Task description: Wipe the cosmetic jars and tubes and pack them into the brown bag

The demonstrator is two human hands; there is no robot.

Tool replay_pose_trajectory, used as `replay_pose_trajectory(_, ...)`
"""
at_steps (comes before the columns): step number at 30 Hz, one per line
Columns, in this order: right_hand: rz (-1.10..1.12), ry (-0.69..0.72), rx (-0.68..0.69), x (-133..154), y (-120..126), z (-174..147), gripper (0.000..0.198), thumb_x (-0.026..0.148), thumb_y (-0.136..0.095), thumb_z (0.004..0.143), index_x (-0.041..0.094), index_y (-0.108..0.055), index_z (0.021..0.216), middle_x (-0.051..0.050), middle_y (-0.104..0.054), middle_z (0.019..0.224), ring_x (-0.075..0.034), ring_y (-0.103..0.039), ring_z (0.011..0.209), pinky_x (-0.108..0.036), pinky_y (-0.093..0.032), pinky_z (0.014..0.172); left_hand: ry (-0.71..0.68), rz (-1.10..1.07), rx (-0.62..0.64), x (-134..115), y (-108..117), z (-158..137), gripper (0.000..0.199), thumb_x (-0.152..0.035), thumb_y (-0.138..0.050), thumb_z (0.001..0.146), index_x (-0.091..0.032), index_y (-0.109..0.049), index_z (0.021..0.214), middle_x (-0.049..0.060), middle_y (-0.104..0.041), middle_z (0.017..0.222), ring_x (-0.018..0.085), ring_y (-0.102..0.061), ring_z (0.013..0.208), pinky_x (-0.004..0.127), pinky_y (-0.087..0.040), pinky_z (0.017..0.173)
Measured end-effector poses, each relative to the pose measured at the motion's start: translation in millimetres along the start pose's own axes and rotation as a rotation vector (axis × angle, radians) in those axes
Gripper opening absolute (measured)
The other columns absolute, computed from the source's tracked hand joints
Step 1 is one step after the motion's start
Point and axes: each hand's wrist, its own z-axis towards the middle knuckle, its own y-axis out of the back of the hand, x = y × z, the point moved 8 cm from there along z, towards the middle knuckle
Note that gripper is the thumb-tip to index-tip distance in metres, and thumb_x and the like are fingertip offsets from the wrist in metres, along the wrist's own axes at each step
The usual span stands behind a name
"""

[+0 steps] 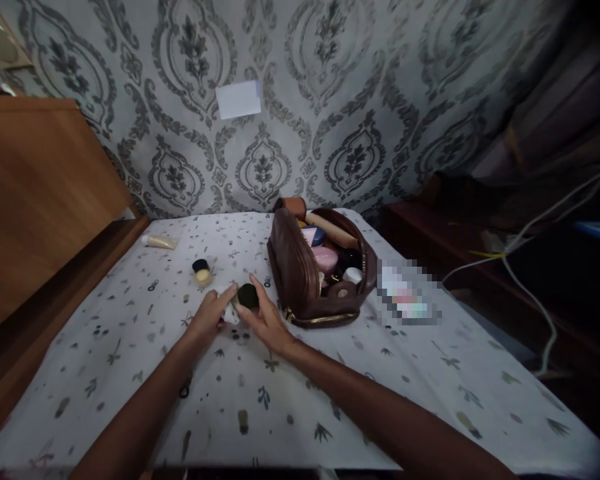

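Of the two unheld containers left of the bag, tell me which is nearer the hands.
The small black-and-yellow one, just beyond the left hand. The other, a slim pale tube, lies farther off, nearer the wooden panel.

The bag [293,267] is standing on the cloth [260,427]. At its left, a container [248,296] is sitting between left hand [213,315] and right hand [266,319]; farther left, a pot [203,275] and a tube [161,242] are lying; at its right, some object [405,293], not clearly visible.

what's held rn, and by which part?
Right hand grips the dark-topped container by its sides. Left hand holds a white cloth-like piece beside it; exact grip point unclear.
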Motion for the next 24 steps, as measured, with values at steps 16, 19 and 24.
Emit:
replay_pose_trajectory(16,0.104,-0.026,-0.102,-9,4,7,0.040,0.044,-0.076,0.074,0.020,-0.063,0.103,-0.001,-0.063,0.097,-0.018,-0.058,0.093,-0.029,-0.048,0.083,-0.737,0.513,-0.068,-61,-9,-39,0.050,-0.050,-0.037,0.098,-0.016,-0.073,0.106,0.010,-0.064,0.099,0.024,-0.060,0.099,0.039,-0.047,0.094)
replay_pose_trajectory(19,0.106,-0.023,-0.098,-13,3,8,0.049,0.047,-0.085,0.064,0.019,-0.067,0.101,-0.001,-0.066,0.096,-0.019,-0.060,0.093,-0.031,-0.049,0.085,-0.776,0.621,-0.061,-59,-13,-36,0.046,-0.048,-0.042,0.095,-0.017,-0.073,0.108,0.009,-0.062,0.096,0.025,-0.059,0.096,0.041,-0.047,0.092)
replay_pose_trajectory(24,0.253,0.012,-0.070,-17,0,10,0.068,0.049,-0.090,0.056,0.020,-0.065,0.112,-0.002,-0.069,0.104,-0.020,-0.064,0.100,-0.034,-0.048,0.094,-0.561,0.454,0.054,-48,-11,-15,0.045,-0.054,-0.048,0.089,-0.019,-0.073,0.105,0.010,-0.069,0.107,0.029,-0.060,0.111,0.044,-0.046,0.103)
